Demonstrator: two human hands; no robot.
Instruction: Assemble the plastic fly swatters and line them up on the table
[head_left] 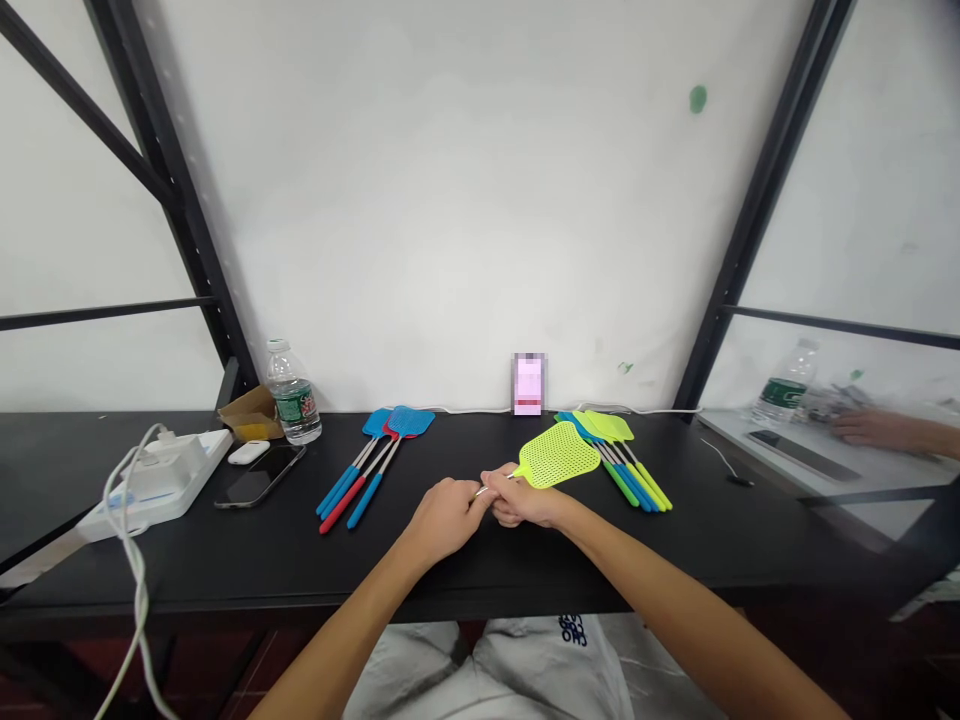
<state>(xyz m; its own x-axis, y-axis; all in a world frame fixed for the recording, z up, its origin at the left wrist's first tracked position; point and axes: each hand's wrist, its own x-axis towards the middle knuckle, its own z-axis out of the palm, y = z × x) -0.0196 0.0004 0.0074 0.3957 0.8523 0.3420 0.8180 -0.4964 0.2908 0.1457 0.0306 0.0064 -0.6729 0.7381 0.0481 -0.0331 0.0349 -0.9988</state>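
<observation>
Bright, even light washes the white wall [420, 200], shadows stay soft, wide-angle distortion slants the black posts [765, 200], and the small pink object [529, 384] is pixelated.

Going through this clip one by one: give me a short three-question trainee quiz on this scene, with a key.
1. What colour is the head of the fly swatter at the right hand?
2. True or false: the water bottle stands to the left of the blue and red fly swatters.
3. What dark flat device lies on the black table just right of the power strip? A) a smartphone B) a stapler C) a TV remote

Key: 1. yellow-green; 2. true; 3. A
</observation>
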